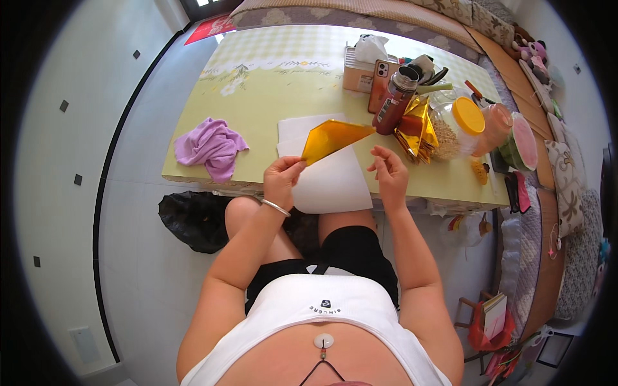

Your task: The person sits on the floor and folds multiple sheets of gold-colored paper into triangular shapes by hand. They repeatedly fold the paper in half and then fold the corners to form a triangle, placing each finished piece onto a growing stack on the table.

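Note:
My left hand (282, 180) pinches the lower left corner of a folded sheet of gold foil paper (335, 139), holding it up over the table's near edge. Just right of that sheet, my right hand (390, 172) is raised with its fingers loosely curled and apart, touching nothing I can see. Beneath both hands lie white paper sheets (331, 183), which hang over the table edge towards my lap. A bundle of folded gold foil paper (418, 132) stands beyond my right hand, against a dark red bottle (394, 103).
A purple cloth (211, 147) lies crumpled at the table's left. On the right stand a phone (381, 85), a tissue box (360, 69), a yellow-lidded jar (458, 125) and a cut watermelon (520, 145). A black plastic bag (193, 222) rests below the table edge.

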`<state>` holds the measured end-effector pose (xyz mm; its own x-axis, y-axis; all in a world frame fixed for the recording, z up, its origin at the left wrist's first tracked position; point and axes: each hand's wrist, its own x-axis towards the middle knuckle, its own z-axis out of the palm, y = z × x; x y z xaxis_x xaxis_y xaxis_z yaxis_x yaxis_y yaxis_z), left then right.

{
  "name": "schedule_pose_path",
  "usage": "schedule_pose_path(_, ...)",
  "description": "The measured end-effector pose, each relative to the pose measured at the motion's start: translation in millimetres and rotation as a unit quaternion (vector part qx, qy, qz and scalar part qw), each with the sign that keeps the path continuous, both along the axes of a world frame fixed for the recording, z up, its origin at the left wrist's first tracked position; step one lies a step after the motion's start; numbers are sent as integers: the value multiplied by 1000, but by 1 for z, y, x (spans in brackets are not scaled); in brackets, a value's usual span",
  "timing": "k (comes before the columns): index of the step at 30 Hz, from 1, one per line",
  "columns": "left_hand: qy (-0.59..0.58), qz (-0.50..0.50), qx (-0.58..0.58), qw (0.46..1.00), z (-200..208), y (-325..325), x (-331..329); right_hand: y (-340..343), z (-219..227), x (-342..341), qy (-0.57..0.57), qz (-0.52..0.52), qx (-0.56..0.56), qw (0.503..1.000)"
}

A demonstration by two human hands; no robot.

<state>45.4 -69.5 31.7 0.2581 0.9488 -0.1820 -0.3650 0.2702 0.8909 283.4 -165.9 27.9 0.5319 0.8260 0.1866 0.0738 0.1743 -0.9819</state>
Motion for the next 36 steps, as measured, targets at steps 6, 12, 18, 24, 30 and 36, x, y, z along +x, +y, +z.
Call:
schedule_pose_path(6,-97,-95,-171,976,6,-30,56,-12,18,-16,186,49,-12,981)
schedule_pose_path(12,-95,-188,-150,966,6,-59,79,-15,17,-11,165,-6,17,986)
schedule_pose_path(18,295,-114,407,857,9,-53,53,-14,64,62,-136,-176,-12,975)
schedule_pose_path(24,493,-46,488,719,-29,-26,15,5,107,107,-400,-255,-124,872)
schedule_pose_path(30,456,-18,537,709,-47,-17,7,41,88,109,-449,-238,-246,825)
schedule_pose_path(36,415,-3,562,716,-48,-10,0,46,98,95,-504,-235,-355,752)
